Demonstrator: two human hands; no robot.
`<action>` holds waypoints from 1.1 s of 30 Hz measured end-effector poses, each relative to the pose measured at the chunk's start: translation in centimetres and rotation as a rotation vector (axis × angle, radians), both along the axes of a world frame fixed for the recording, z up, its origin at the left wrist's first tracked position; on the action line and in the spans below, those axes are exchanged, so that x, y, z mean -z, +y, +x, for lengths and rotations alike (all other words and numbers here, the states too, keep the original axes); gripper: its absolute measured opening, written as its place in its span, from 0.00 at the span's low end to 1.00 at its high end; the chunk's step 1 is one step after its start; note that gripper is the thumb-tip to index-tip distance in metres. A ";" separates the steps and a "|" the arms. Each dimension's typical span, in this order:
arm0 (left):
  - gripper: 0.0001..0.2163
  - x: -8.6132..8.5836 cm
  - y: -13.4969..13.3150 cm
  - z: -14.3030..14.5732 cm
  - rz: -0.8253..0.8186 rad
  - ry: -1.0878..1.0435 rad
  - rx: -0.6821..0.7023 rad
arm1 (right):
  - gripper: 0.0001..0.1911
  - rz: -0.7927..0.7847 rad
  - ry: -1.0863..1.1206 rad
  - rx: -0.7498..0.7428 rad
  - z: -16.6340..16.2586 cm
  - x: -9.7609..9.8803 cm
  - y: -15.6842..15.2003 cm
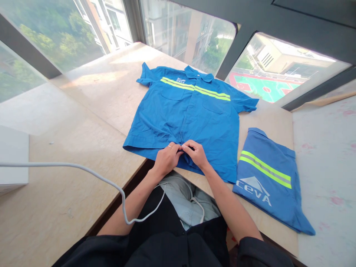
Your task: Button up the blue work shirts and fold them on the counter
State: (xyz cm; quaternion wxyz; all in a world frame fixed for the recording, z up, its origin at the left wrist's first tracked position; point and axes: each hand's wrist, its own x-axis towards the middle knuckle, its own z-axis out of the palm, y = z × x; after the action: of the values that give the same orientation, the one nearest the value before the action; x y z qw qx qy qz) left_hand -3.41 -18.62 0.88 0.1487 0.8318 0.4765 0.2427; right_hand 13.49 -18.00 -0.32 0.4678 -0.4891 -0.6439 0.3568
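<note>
A blue short-sleeved work shirt (191,115) with a yellow reflective stripe across the chest lies flat, front up, on the beige tabletop (91,111). Both hands meet at the bottom of its front placket. My left hand (167,157), wearing a ring, pinches the fabric at the lower hem. My right hand (196,152) pinches the same spot from the other side, fingertips touching the left hand's. To the right lies a folded blue shirt (269,178) with yellow stripes and a white CEVA logo.
A white cable (91,172) runs from the left across the tabletop and down over my lap. A white box (13,159) sits at the left edge. Large windows (191,33) stand just behind the table. A pale surface (325,155) adjoins on the right.
</note>
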 end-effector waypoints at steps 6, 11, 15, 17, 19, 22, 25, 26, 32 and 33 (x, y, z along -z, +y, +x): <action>0.04 -0.5 -1.2 1.3 -0.080 0.015 -0.177 | 0.11 0.035 -0.051 0.006 -0.3 -0.1 -0.1; 0.07 -0.2 -1.9 1.8 -0.100 0.029 -0.244 | 0.11 0.039 -0.056 0.003 -0.3 0.0 -0.1; 0.06 -0.6 -2.0 1.3 -0.184 -0.068 -0.266 | 0.11 0.046 -0.050 -0.011 -0.2 0.0 -0.1; 0.05 -0.8 -2.0 0.8 -0.221 -0.146 -0.271 | 0.12 0.049 -0.032 -0.032 -0.1 -0.1 -0.1; 0.03 -0.9 -2.1 0.2 -0.298 -0.296 -0.279 | 0.14 0.054 -0.008 -0.059 0.0 -0.3 -0.2; 0.06 -0.9 -2.2 -0.6 -0.603 -0.665 -0.339 | 0.13 0.102 0.014 -0.046 0.1 -0.5 -0.3; 0.12 -1.4 -2.4 -1.3 -0.981 -0.997 -0.451 | 0.10 0.165 -0.014 0.004 -0.1 -0.5 -0.4; 0.14 -1.6 -2.5 -1.4 -1.057 -1.071 -0.485 | 0.10 0.179 -0.036 0.010 -0.2 -0.5 -0.5; 0.20 -2.6 -2.2 -0.9 -1.058 -1.205 -0.606 | 0.11 0.197 -0.186 -0.111 -0.9 -0.5 -0.9; 0.21 -2.6 -2.1 -0.6 -1.033 -1.197 -0.635 | 0.12 0.182 -0.203 -0.133 -1.0 -0.5 -1.0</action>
State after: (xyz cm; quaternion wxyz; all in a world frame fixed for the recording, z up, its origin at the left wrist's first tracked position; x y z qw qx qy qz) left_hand -4.06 -20.71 3.45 0.6614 0.2180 0.5791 0.4239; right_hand 12.53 -18.98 0.22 0.4180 -0.4343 -0.7486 0.2761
